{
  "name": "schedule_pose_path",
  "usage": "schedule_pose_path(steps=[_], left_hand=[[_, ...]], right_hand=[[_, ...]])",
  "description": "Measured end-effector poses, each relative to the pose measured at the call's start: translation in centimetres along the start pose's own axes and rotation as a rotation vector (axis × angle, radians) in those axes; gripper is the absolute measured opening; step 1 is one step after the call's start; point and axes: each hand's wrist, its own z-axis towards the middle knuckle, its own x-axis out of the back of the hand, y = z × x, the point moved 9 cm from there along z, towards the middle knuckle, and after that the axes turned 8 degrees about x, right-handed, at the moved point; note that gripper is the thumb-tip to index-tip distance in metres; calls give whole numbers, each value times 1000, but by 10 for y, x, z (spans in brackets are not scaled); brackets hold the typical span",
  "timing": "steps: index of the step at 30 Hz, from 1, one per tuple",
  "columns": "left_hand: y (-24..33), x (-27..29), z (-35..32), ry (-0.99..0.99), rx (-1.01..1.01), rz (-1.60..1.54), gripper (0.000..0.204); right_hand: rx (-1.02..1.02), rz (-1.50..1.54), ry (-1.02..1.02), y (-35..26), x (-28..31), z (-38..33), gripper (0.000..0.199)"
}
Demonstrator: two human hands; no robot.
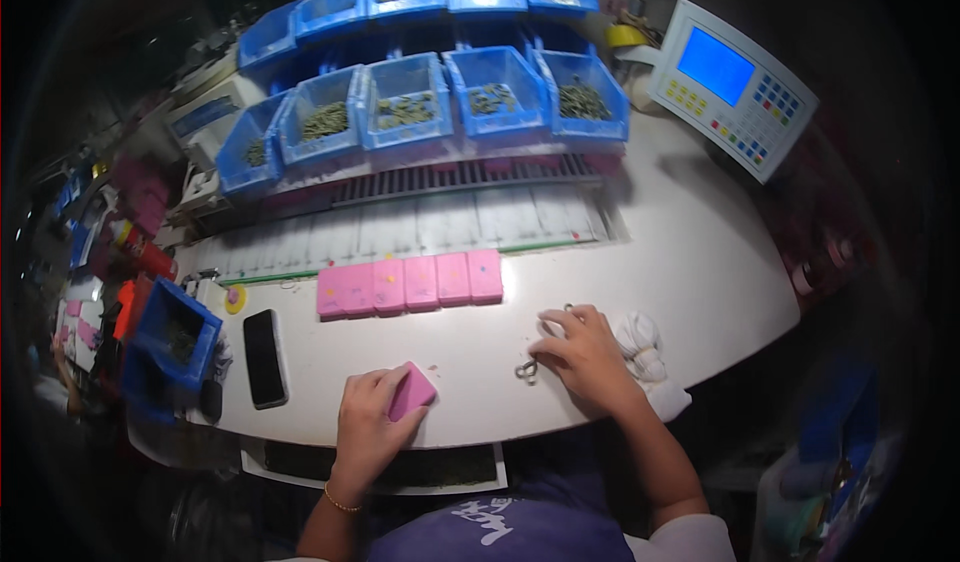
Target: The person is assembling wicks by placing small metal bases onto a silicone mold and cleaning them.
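Note:
Near the table's front edge my left hand [372, 412] is closed around a small pink block [411, 392], thumb on one side and fingers on the other. To the right, my right hand [580, 357] rests low over the table with thumb and fingers apart. Beside its thumb lies a small metal piece with rounded loops [527, 370]; its kind is unclear, and the hand may cover part of it. A row of several similar pink blocks [420, 284] stands side by side farther back, some with small coloured marks on them.
Blue bins [405, 102] with small greenish pieces stand in tiers at the back. A keypad console with a blue screen [735, 87] is at back right. A black phone [265, 359] and blue bin [205, 347] lie left; bundled white cloth [645, 352] is right of my hand.

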Motion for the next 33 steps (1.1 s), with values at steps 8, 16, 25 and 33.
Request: schedule_pose_path(steps=[8, 16, 25, 33], left_hand=[[-24, 37, 130, 395, 44, -179, 48], [-43, 1, 224, 407, 231, 326, 59], [63, -65, 34, -457, -56, -666, 30], [57, -70, 7, -383, 177, -1066, 17]], right_hand=[[-33, 88, 215, -12, -19, -31, 15], [-322, 455, 419, -7, -19, -54, 8], [-633, 1923, 174, -42, -79, -32, 25], [-562, 1236, 238, -37, -54, -47, 22]])
